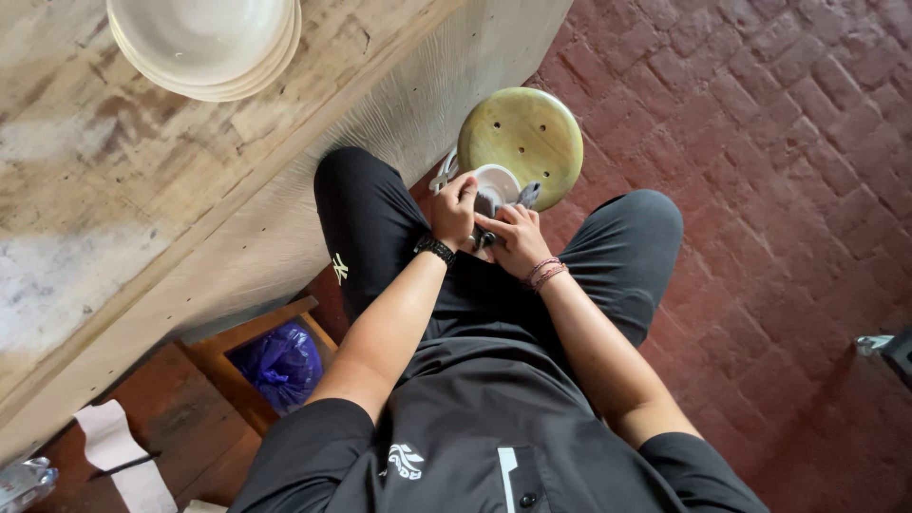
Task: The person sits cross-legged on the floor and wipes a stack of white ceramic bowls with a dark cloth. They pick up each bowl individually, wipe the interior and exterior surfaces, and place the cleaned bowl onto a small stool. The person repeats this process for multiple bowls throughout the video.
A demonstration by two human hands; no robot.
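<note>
A worn wooden counter [114, 190] fills the left of the scene, a stack of pale bowls [204, 43] on its far end, above a red brick floor [788, 142]. A round green stool [527, 128] stands just beyond the seated person's knees. Over the lap, the left hand [454, 209] and right hand [518, 237] meet, fingers clamped on a small white cup [496, 180] and a grey fitting beneath it.

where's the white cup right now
In the head view, just above centre, the white cup is held between the left hand and right hand, before the round stool.
</note>
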